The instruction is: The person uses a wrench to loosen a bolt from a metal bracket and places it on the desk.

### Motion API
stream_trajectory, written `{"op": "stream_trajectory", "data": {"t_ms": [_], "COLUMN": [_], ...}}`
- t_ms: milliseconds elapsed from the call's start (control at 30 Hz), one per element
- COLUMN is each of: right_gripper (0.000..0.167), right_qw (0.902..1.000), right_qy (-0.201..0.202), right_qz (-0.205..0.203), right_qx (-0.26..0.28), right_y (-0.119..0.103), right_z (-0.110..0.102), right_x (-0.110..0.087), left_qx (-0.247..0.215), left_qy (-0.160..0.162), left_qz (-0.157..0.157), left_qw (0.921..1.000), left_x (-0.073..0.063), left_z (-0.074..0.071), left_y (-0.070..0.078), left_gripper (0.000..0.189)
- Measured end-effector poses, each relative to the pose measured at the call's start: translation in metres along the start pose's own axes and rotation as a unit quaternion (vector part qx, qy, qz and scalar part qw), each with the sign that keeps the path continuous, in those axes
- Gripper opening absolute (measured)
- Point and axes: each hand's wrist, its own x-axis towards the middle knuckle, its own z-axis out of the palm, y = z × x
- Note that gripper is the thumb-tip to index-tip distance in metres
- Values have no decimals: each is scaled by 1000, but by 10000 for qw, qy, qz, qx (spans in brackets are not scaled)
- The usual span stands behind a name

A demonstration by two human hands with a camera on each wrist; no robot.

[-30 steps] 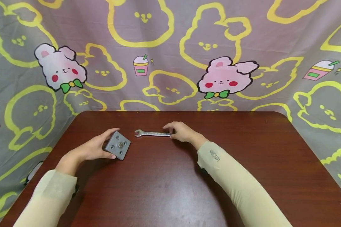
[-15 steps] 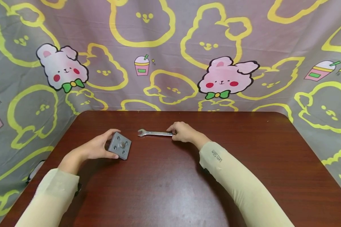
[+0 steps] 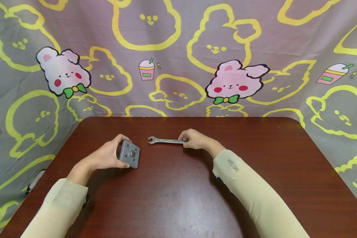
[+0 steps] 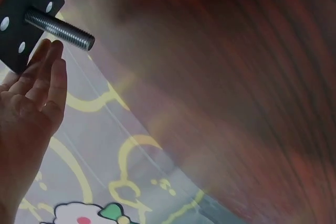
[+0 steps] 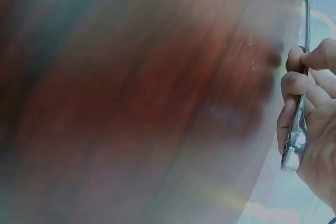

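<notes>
My left hand (image 3: 105, 155) grips a grey square metal plate (image 3: 130, 158) by its edges, thumb on the near side and fingers on the far side. The plate has several corner holes and stands tilted on edge. From its middle sticks out a threaded bolt (image 4: 60, 28), long and bare in the left wrist view. To the right, my right hand (image 3: 194, 139) holds a silver combination wrench (image 3: 163, 140) by one end, its open-jawed head pointing left toward the plate. In the right wrist view the fingers curl round the wrench's shank, and its ring end (image 5: 293, 156) lies by the palm.
A dark reddish-brown wooden table (image 3: 166, 191) with rounded far corners lies under both hands. Behind it and at both sides hangs a grey-pink curtain (image 3: 172, 59) printed with yellow outlines and rabbit faces.
The left hand has moved a little right and turned the plate more side-on to the head view. The right hand has shifted slightly right with the wrench. Both grips stay the same.
</notes>
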Motion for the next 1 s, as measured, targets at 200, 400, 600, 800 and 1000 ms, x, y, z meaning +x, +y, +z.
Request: {"op": "stream_trajectory", "data": {"t_ms": [200,400,600,800,1000], "right_gripper": [25,14,12,9,8], "right_qw": [9978,9937,9878,9809,9792], "right_qy": [263,634,1016,1356,1343], "right_qz": [-176,-189,-257,-534,-409], "right_qx": [586,903,1151,1285,1465], "right_y": [4,7,9,6,5], "right_z": [-2,-5,-9,-12,-14], "right_x": [-9,-18,-29,-41,-56], "left_qx": [-270,-730,-1078,-1080,-1047], "left_qy": [16,166,234,312,561], "left_qz": [333,680,929,1120,1368], "left_qw": [9991,9949,9896,9873,9834], "left_x": [5,7,7,5,7], "left_z": [9,15,19,24,29], "left_y": [15,33,49,62,73], "left_gripper": [91,93,91,90,91]}}
